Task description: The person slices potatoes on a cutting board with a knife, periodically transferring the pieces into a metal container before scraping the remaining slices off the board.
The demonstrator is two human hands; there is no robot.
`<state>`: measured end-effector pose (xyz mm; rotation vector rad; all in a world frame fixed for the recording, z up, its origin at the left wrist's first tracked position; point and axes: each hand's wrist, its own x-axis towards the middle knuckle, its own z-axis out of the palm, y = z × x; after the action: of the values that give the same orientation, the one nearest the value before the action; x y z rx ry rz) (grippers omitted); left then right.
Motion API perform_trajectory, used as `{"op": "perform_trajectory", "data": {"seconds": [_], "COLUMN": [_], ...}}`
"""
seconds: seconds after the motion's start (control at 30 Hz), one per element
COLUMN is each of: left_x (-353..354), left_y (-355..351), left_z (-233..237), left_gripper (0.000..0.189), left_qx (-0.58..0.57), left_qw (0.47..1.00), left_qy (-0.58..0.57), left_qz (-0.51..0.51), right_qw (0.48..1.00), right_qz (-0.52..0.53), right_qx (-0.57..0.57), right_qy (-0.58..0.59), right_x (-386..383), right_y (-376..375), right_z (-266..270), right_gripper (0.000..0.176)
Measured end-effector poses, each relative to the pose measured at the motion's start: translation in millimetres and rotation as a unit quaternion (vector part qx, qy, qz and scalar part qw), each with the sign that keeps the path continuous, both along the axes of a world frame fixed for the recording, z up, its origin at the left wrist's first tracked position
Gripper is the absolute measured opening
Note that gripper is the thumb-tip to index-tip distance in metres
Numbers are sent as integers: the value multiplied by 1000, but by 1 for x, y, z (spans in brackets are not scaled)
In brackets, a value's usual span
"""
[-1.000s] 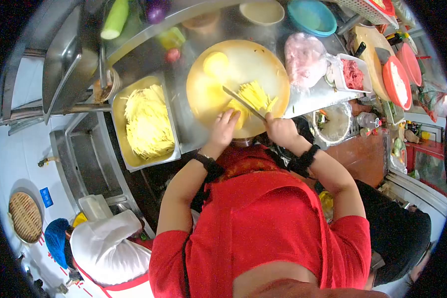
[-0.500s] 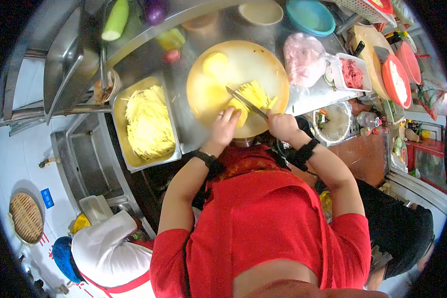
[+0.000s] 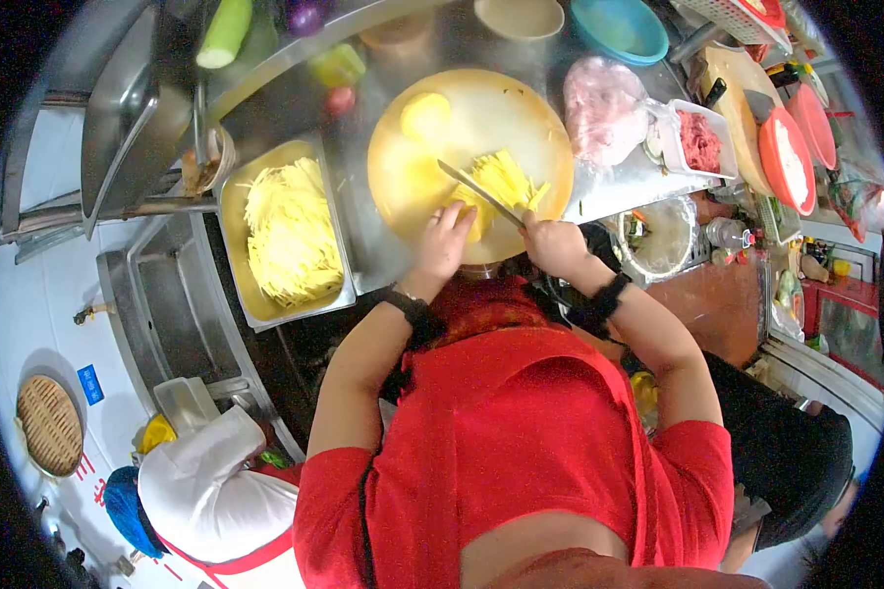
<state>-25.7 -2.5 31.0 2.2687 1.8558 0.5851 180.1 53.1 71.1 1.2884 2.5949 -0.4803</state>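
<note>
A round cutting board [image 3: 530, 113] lies on the steel counter in front of me. My right hand [image 3: 558, 247] is closed around the handle of a kitchen knife [image 3: 483, 193], its blade slanting up and left across the board. Bent fingers of my left hand [image 3: 446, 241] press on a peeled yellow potato [image 3: 480, 218] at the board's near edge, close beside the blade. Cut potato strips [image 3: 507, 177] lie in a heap on the blade's far side. Farther back on the board rests another peeled yellow piece [image 3: 425, 117]. The handle is mostly hidden in my grip.
Left of the board stands a deep metal pan [image 3: 249, 306] of yellow strips. To the right are a bag of pink meat [image 3: 604, 113] and a white tub of minced meat [image 3: 699, 142]. Bowls line the back. A person in white [image 3: 216, 481] is at lower left.
The whole view has shifted slightly. Both hands and the knife stay at the potato with only small movement. The person in white has moved a little.
</note>
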Motion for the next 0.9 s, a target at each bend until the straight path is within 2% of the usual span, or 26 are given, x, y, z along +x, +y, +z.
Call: {"op": "perform_trajectory", "data": {"seconds": [0.07,0.33,0.4,0.47,0.53,0.63,0.77,0.9], "left_x": [0,0,0,-3,-4,-2,-2,-2], "left_y": [-4,-3,1,5,2,1,-2,0], "left_z": [-1,-3,-2,4,3,-5,-10,-7], "left_gripper": [37,38,37,37,37,34,30,28], "left_qx": [2,-26,6,3,-7,16,7,-1], "left_qw": [1000,1000,1000,1000,1000,1000,1000,1000], "left_qy": [2,8,5,6,5,-5,-17,-7], "left_qz": [-6,2,-6,-14,-23,-5,-5,1], "right_qw": [1000,1000,999,999,1000,999,1000,1000], "right_qz": [2,31,-7,3,-3,-13,-6,-5], "right_qx": [4,0,14,24,-15,-19,13,-9], "right_qy": [-7,4,36,38,4,35,21,0], "right_x": [1,5,-1,0,-1,2,-1,-1], "right_y": [-3,0,-1,5,9,3,0,4], "right_z": [-19,-3,-18,-21,-3,10,-22,6], "right_gripper": [31,37,22,21,37,33,27,31]}}
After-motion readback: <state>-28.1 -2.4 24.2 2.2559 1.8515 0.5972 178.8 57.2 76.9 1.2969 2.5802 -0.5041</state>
